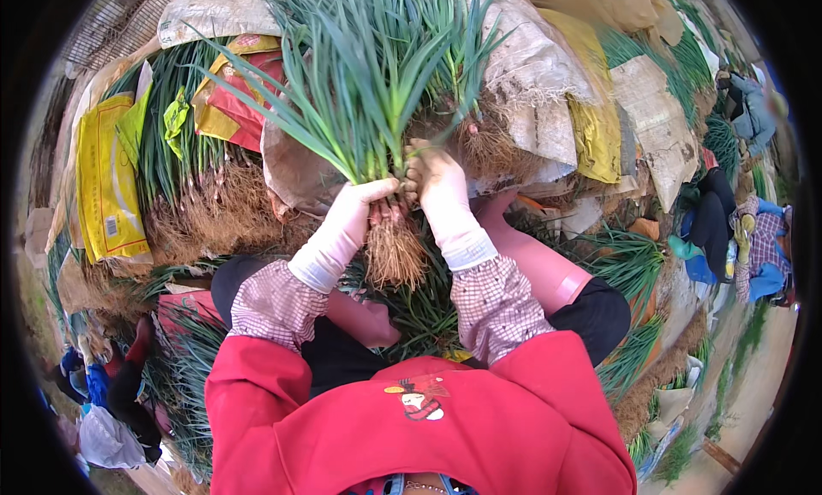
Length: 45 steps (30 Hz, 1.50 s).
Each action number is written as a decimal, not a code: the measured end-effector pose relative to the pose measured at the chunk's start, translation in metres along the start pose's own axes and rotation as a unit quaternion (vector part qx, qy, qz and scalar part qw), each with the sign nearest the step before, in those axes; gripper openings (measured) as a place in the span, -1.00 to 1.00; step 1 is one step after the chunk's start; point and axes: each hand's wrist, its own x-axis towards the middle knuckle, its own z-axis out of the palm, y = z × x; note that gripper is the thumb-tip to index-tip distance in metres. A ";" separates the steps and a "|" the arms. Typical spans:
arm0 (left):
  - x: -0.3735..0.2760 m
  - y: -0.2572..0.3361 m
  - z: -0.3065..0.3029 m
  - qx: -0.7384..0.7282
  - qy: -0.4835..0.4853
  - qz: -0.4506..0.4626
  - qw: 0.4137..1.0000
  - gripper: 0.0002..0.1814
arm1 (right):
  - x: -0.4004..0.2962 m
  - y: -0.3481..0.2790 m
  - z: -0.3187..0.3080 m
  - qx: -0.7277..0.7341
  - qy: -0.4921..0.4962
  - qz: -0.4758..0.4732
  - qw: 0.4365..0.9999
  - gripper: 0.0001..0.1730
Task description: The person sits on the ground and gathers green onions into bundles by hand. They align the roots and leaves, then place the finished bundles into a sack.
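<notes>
A bunch of green onion plants (379, 116) stands upright before me, leaves fanned upward and a tangle of brown roots (393, 254) hanging below. My left hand (363, 206), in a pale glove, is closed around its reddish lower stems. On the bunch's other side my right hand (437, 174), gloved and soiled at the fingers, has its fingers curled against the stems near a thin bent leaf. Whether it pinches that leaf cannot be told. Just beyond the right hand lies another rooted clump (488, 142) on woven sacking.
Rooted bundles (212, 206) lie at the left beside a yellow printed sack (109, 180). White woven sacking (539, 64) covers plants ahead. Loose green leaves (427, 315) lie between my pink boots. Other people sit or bend at the far right (764, 244) and lower left (122, 392).
</notes>
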 end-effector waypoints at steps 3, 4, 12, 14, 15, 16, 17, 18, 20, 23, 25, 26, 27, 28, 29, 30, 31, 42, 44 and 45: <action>-0.028 0.053 0.007 0.043 0.119 0.052 0.991 -0.69 | -0.004 -0.027 -0.038 0.099 -0.015 -0.002 0.995 -0.75; -0.026 0.057 -0.009 0.079 0.127 0.069 0.986 -0.68 | -0.018 -0.045 -0.057 -0.178 -0.146 0.019 0.973 -0.73; 0.003 0.038 -0.025 -0.292 -0.135 -0.043 0.946 -0.57 | 0.055 -0.096 -0.029 -0.879 0.045 -0.307 0.361 -0.62; 0.003 0.029 -0.021 -0.284 -0.093 -0.084 0.951 -0.54 | 0.058 -0.096 -0.019 -0.850 0.038 -0.335 0.404 -0.67; 0.007 0.022 -0.029 -0.241 -0.124 -0.073 0.960 -0.50 | 0.056 -0.096 -0.013 -0.837 0.030 -0.346 0.423 -0.69; 0.012 0.016 -0.031 -0.255 -0.141 -0.082 0.953 -0.49 | 0.035 -0.096 -0.001 -0.823 0.029 -0.350 0.446 -0.74; 0.017 0.010 -0.031 -0.269 -0.158 -0.091 0.946 -0.47 | 0.020 -0.092 -0.001 -0.826 0.024 -0.366 0.429 -0.75; 0.021 0.008 -0.010 -0.241 -0.095 -0.076 0.963 -0.47 | 0.008 -0.088 -0.013 -0.819 0.022 -0.412 0.399 -0.76; 0.026 -0.001 -0.019 -0.154 -0.123 -0.044 0.979 -0.42 | -0.008 -0.073 -0.022 -0.779 0.004 -0.504 0.372 -0.79; 0.034 -0.017 -0.013 -0.168 -0.103 -0.061 0.979 -0.46 | -0.030 -0.048 -0.036 -0.762 -0.039 -0.518 0.386 -0.84; 0.033 -0.020 -0.019 -0.150 -0.082 -0.078 0.982 -0.47 | -0.055 -0.039 -0.022 -0.729 -0.137 -0.509 0.437 -0.82; 0.030 -0.020 -0.018 -0.190 -0.111 -0.089 0.971 -0.51 | -0.057 -0.041 -0.022 -0.729 -0.158 -0.474 0.468 -0.83; 0.023 -0.011 -0.011 -0.227 -0.141 -0.100 0.958 -0.55 | -0.056 -0.051 -0.025 -0.751 -0.190 -0.386 0.501 -0.77; 0.019 -0.013 -0.016 -0.202 -0.112 -0.085 0.969 -0.55 | -0.050 -0.058 -0.029 -0.650 -0.206 -0.219 0.698 -0.71; 0.015 -0.015 -0.020 -0.176 -0.082 -0.070 0.979 -0.56 | -0.037 -0.062 -0.027 -0.501 -0.208 -0.033 0.839 -0.64; 0.013 -0.009 -0.007 -0.203 -0.105 -0.070 0.971 -0.57 | -0.025 -0.063 -0.033 -0.420 -0.175 0.002 0.891 -0.55; 0.015 -0.016 -0.007 -0.202 -0.069 -0.082 0.973 -0.57 | -0.018 -0.058 -0.020 -0.373 -0.124 0.027 0.919 -0.60; -0.020 0.024 -0.013 -0.171 -0.034 0.020 0.984 -0.51 | -0.018 -0.039 -0.044 -0.779 -0.045 -0.241 0.577 -0.51; -0.004 0.012 -0.021 -0.180 -0.063 0.004 0.982 -0.50 | -0.009 -0.073 -0.047 -0.787 0.068 -0.167 0.590 -0.59; -0.002 0.013 -0.016 -0.164 -0.073 0.003 0.984 -0.49 | 0.003 -0.075 -0.056 -0.808 0.054 -0.116 0.576 -0.59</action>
